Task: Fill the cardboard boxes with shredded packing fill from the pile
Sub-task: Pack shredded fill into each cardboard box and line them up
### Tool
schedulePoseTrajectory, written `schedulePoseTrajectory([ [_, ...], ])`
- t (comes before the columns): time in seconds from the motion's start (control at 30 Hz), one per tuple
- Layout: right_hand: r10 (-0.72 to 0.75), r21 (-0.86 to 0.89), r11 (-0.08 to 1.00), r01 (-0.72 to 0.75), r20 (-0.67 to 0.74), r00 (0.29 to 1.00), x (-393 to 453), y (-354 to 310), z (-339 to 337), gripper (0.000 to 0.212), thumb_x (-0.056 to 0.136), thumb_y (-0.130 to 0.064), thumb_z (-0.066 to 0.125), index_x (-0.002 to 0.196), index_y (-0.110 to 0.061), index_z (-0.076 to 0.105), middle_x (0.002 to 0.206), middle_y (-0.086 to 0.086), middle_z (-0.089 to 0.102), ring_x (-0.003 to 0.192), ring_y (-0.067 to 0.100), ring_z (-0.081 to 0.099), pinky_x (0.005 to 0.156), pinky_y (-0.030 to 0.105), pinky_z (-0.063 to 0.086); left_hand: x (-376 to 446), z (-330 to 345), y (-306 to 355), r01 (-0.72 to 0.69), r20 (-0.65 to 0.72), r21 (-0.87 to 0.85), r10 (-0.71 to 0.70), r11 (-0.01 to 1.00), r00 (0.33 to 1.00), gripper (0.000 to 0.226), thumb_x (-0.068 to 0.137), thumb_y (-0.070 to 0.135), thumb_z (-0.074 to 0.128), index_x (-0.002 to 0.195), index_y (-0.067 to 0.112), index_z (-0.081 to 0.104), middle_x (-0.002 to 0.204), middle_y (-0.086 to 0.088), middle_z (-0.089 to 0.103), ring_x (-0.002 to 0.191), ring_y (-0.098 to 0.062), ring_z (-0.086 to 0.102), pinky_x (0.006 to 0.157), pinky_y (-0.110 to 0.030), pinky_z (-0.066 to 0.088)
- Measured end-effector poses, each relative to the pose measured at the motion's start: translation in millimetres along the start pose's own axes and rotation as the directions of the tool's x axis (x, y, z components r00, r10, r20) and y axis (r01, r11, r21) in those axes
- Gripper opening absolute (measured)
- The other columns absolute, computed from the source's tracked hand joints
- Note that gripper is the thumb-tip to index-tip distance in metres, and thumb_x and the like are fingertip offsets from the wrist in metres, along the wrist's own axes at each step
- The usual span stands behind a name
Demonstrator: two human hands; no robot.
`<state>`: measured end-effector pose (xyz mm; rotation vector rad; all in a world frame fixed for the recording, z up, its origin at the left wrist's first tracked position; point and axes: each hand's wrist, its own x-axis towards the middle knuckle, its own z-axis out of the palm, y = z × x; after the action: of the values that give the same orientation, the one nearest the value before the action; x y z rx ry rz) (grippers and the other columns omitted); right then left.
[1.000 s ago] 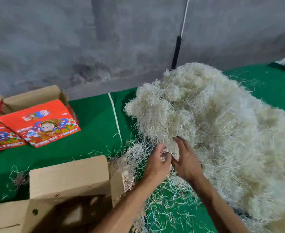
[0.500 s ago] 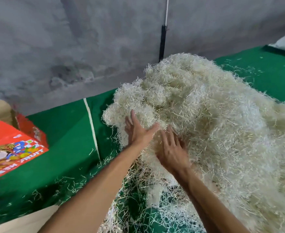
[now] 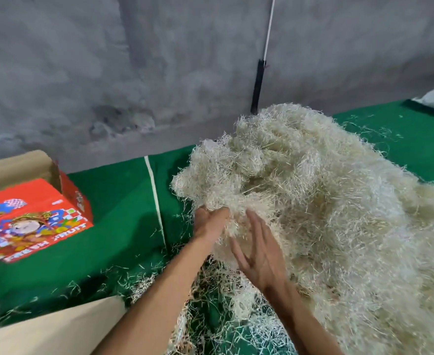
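a big pale pile of shredded packing fill [image 3: 326, 213] lies on green cloth [image 3: 113, 201]. the left hand [image 3: 210, 222] clutches a tuft at its near edge; the right hand [image 3: 258, 254], fingers straight, presses beside it. scoop from underneath with both hands to lift 1 full clump toward the cardboard flap [image 3: 57, 329] left of the forearms.

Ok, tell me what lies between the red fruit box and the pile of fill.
In the head view, green cloth with a white stripe running across it separates the red fruit box from the pile of fill; only stray shreds lie there.
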<state>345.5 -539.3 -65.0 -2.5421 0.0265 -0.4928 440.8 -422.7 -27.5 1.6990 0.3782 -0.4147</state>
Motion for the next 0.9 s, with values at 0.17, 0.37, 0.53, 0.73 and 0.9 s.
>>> schedulePoseTrajectory([
  [0.17,0.035,-0.005,0.999,-0.035,0.030,0.999,-8.8,-41.4,-35.2,0.083,0.098,-0.071,0.033,0.158,-0.024,0.001,0.165,0.003,0.015,0.146,0.019,0.030,0.112,0.050,0.041,-63.2,-71.9,55.4,-0.095,0.007,-0.115,0.097,0.989,0.995,0.017,0.079,0.023,0.060,0.091,0.014,0.054,0.117,0.003,0.048,0.107,-0.016,0.046,0.099,-0.041,0.041],
  [0.37,-0.054,0.058,0.997,0.050,0.062,0.997,-11.9,-125.5,-52.1,0.089,0.092,-0.080,0.029,0.156,-0.029,-0.006,0.165,0.007,0.018,0.137,0.025,0.047,0.109,0.050,0.045,-131.3,-140.2,70.5,-0.065,0.083,-0.295,0.093,0.953,0.992,0.029,0.082,0.037,0.065,0.098,0.014,0.056,0.136,0.001,0.043,0.134,-0.025,0.036,0.117,-0.056,0.022],
  [0.53,-0.116,0.109,0.988,0.107,0.082,0.990,-23.7,-190.8,-52.9,0.101,0.082,-0.089,0.033,0.156,-0.031,-0.004,0.161,0.008,0.028,0.135,0.026,0.048,0.104,0.050,0.049,-180.9,-211.9,76.7,-0.087,0.047,-0.482,0.125,0.872,0.991,0.029,0.072,0.034,0.068,0.096,0.020,0.058,0.112,-0.013,0.061,0.105,-0.030,0.058,0.101,-0.048,0.046],
  [0.73,-0.141,0.224,0.968,0.114,0.110,0.984,-40.2,-257.0,-46.7,0.101,0.080,-0.010,0.079,0.154,-0.028,0.013,0.134,0.003,0.057,0.087,0.013,0.066,0.082,0.033,0.060,-226.2,-283.9,61.7,-0.174,-0.069,-0.620,0.168,0.765,0.983,0.040,0.092,0.043,0.053,0.084,0.014,0.080,0.091,-0.011,0.076,0.080,-0.029,0.075,0.065,-0.040,0.060],
  [0.9,-0.313,0.606,0.739,0.295,-0.080,0.947,-53.3,-336.9,-61.9,0.051,0.094,-0.014,0.050,0.126,-0.054,0.049,0.112,-0.028,0.064,0.101,-0.005,0.063,0.090,0.026,0.054,-265.9,-315.1,2.3,-0.163,-0.172,-0.522,0.084,0.837,0.982,0.032,0.105,0.020,0.046,0.127,0.002,0.059,0.130,-0.019,0.063,0.120,-0.034,0.060,0.085,-0.032,0.051],
])
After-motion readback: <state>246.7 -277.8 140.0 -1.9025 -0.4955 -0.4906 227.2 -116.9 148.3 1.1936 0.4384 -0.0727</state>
